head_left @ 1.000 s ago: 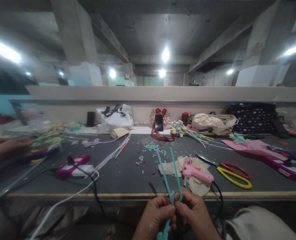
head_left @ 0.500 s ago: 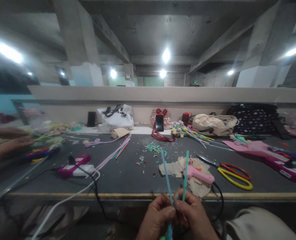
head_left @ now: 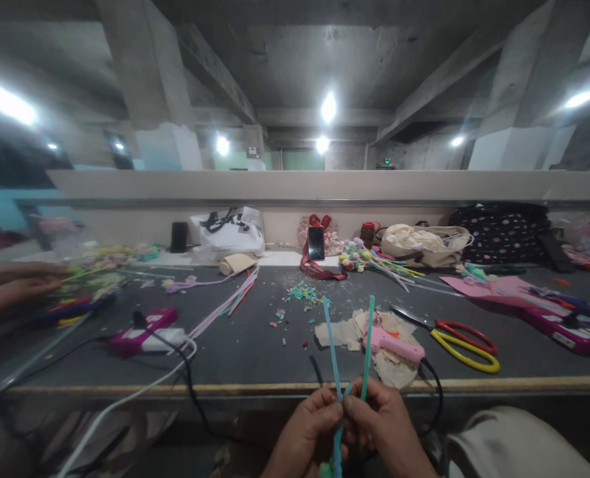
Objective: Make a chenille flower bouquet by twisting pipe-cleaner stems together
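Observation:
At the table's front edge, my left hand (head_left: 310,425) pinches a light-blue pipe cleaner (head_left: 332,345) whose free end points up and away. My right hand (head_left: 385,423) is closed beside it, fingertips nearly touching. Rising from the right hand is a green pipe cleaner (head_left: 368,345), and a short blue tip shows between the two hands. Below the left thumb hangs a blue length (head_left: 337,446) that looks twisted, with some green at the bottom of the frame. The inner fingers of both hands are partly hidden.
Beyond my hands lie a pink glue gun (head_left: 397,345) on torn cardboard, scissors (head_left: 466,342) and small cut bits (head_left: 304,294). Purple power strips (head_left: 148,330) with cables lie left and right. Bags (head_left: 229,236) and a phone (head_left: 316,243) stand behind. Another person's hands (head_left: 20,289) work at far left.
The view has shifted slightly, so the table's things sit a little further left. My hands keep their pinch on the pipe cleaners, with only slight finger movement.

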`<state>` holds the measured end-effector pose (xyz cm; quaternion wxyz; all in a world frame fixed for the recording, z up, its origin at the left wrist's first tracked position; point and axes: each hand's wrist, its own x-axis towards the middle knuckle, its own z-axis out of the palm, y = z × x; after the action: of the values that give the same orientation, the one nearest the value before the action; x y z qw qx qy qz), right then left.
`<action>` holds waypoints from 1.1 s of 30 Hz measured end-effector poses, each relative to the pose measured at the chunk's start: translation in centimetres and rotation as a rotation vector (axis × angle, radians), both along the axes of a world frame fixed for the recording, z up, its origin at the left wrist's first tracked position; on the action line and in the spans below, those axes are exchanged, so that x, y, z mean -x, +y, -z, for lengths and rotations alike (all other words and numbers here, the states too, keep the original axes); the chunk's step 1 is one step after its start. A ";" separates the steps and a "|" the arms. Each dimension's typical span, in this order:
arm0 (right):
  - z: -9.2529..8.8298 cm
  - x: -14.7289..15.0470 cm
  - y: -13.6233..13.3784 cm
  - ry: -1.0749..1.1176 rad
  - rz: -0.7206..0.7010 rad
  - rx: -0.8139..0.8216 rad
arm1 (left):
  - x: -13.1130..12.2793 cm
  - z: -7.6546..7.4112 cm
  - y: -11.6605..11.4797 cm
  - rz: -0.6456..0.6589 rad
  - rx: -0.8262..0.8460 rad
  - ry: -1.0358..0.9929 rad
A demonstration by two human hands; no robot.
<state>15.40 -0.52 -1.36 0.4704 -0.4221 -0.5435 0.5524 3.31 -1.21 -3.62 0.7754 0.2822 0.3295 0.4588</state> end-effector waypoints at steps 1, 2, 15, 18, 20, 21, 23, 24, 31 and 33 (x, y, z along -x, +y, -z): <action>0.1 -0.1 0.0 -0.022 -0.020 -0.004 | 0.1 -0.1 0.0 -0.013 0.015 -0.009; 0.1 -0.3 0.0 -0.043 -0.044 -0.011 | 0.3 -0.2 0.1 -0.027 0.027 -0.016; -0.5 -1.2 -0.6 -0.323 -0.039 -0.549 | 1.0 2.6 1.0 0.078 0.000 0.086; -0.5 -1.3 -0.6 -0.338 -0.072 -0.558 | 0.9 2.1 0.8 0.074 -0.003 0.075; -0.4 -1.4 -0.6 -0.354 -0.072 -0.559 | 0.9 1.5 0.6 0.064 -0.015 0.075; -0.3 -1.4 -0.6 -0.357 -0.052 -0.562 | 0.8 1.2 0.5 0.058 -0.017 0.077; -0.1 -1.3 -0.6 -0.357 -0.017 -0.558 | 0.8 0.6 0.3 0.048 -0.015 0.092; 0.0 -1.3 -0.6 -0.355 -0.008 -0.545 | 0.7 0.4 0.2 0.041 -0.014 0.102; 0.5 -0.5 -0.2 -0.076 -0.016 -0.155 | 1.0 -0.3 -0.2 0.040 -0.115 0.196; 0.7 -0.4 0.0 -0.012 -0.027 -0.036 | 1.2 -0.3 -0.2 0.049 -0.136 0.209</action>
<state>15.75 -0.50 -2.04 0.4672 -0.4096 -0.5618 0.5462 2.15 -1.39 -3.29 0.7269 0.3886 0.3696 0.4289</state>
